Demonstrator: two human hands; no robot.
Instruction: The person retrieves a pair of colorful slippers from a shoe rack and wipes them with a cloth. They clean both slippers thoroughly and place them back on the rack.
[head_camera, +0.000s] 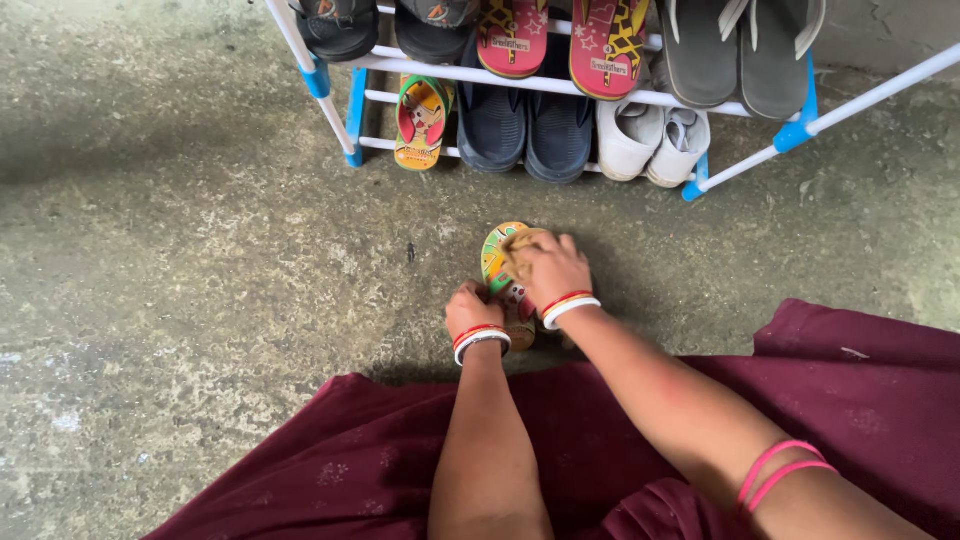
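Fingers (470, 298) of the left hand (472, 312) grip the small sandal (497, 262); right hand (552, 268) presses a cloth (520, 248) onto it.

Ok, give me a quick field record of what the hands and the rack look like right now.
left hand: left hand grips the near end of the small colourful sandal on the floor
right hand: right hand presses a tan cloth onto the sandal's upper side
sandal: lying flat on the concrete floor, in front of the rack
shoe rack: white and blue rack holding footwear
matching sandal: matching sandal leaning on the lower tier
other footwear: dark blue shoes, white shoes
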